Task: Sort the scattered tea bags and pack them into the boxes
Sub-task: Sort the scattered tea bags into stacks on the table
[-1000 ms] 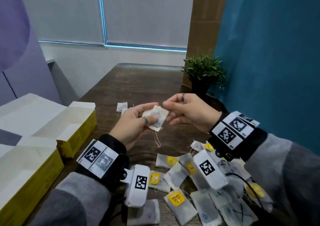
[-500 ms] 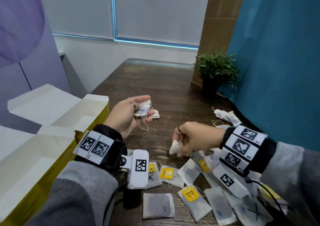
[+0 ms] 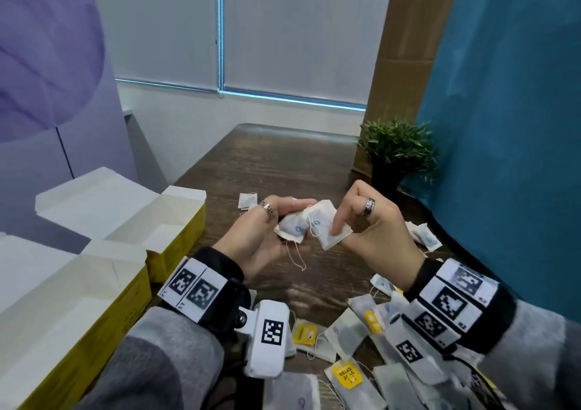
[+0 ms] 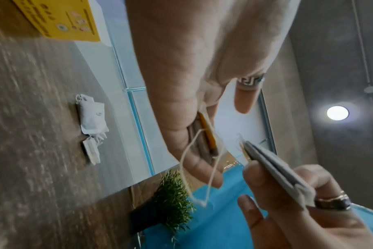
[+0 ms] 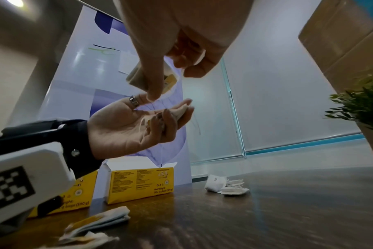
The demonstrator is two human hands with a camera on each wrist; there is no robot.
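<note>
My left hand (image 3: 284, 221) lies palm up above the table and its curled fingers hold a small stack of white tea bags (image 3: 292, 230) with blue marks; a string loop hangs below. Just to the right, my right hand (image 3: 341, 230) pinches another blue-marked tea bag (image 3: 328, 226), whose edge touches the stack. In the left wrist view the held stack (image 4: 204, 139) and the right hand's bag (image 4: 273, 170) sit a short gap apart. Two open yellow boxes stand at the left, one near (image 3: 94, 325) and one farther (image 3: 185, 230).
Several loose tea bags (image 3: 352, 337), some with yellow tags, lie at the front right under my wrists. Smaller piles lie behind the hands (image 3: 248, 200) and at the right (image 3: 426, 235). A potted plant (image 3: 396, 152) stands at the back right by a blue wall.
My right hand has come up from the pile on the table with a tea bag and brought it to my left hand, which still holds its stack.
</note>
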